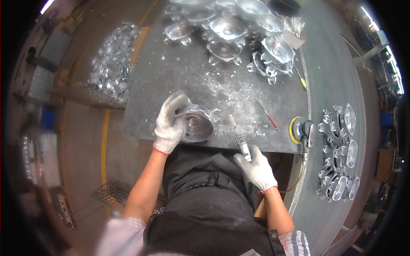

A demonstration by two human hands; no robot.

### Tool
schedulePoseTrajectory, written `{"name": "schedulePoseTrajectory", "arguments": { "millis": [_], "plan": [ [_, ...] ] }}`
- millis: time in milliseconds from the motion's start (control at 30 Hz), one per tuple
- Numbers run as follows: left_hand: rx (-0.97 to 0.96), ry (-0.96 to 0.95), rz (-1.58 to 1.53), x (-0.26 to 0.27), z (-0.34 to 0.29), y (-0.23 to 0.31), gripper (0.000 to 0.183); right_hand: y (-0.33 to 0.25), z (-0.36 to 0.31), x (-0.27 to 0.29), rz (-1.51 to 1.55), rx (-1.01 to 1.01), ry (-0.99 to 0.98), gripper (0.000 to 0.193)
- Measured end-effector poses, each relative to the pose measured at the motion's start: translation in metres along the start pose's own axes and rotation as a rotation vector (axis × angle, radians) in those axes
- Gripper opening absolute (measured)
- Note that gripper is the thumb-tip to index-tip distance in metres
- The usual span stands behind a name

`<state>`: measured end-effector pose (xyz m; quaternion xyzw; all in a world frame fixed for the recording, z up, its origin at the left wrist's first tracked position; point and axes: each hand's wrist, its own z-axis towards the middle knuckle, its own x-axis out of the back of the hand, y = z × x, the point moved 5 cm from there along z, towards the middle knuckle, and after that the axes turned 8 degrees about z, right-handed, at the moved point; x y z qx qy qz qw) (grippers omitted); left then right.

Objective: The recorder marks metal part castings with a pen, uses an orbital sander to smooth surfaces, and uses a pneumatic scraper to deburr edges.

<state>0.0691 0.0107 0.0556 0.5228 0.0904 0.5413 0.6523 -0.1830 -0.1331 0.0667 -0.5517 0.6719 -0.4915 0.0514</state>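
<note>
1. Left hand (169,123) gripped a casting (197,124) at frame centre, tilted on the worktop (179,72) edge.
2. Right hand (256,167) closed round a file (239,137), tip beside the casting.
3. Pile (232,30) upper centre looked unworked; row (339,151) at right likely done, so approx. midway.

Both hands in white knit cloth gloves, left hand (170,123), right hand (256,168). Round casting (197,123): bright bare metal, glossy. Hand tool (240,138): dull grey metal. Workbench (179,77): dark matt top, rough with pale metal chips. Apron (209,200): black cloth, matt.
</note>
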Motion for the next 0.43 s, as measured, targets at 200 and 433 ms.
{"name": "schedulePoseTrajectory", "arguments": {
  "millis": [200, 433],
  "plan": [
    [-0.118, -0.187, 0.029, -0.018, 0.032, 0.034, 0.063, 0.018, -0.006, 0.005, 0.072, -0.121, -0.002, 0.054],
    [-0.641, -0.593, 0.278, -0.072, 0.062, 0.067, 0.05, 0.021, -0.015, 0.021, 0.106, -0.03, 0.19, 0.047]
  ]
}}
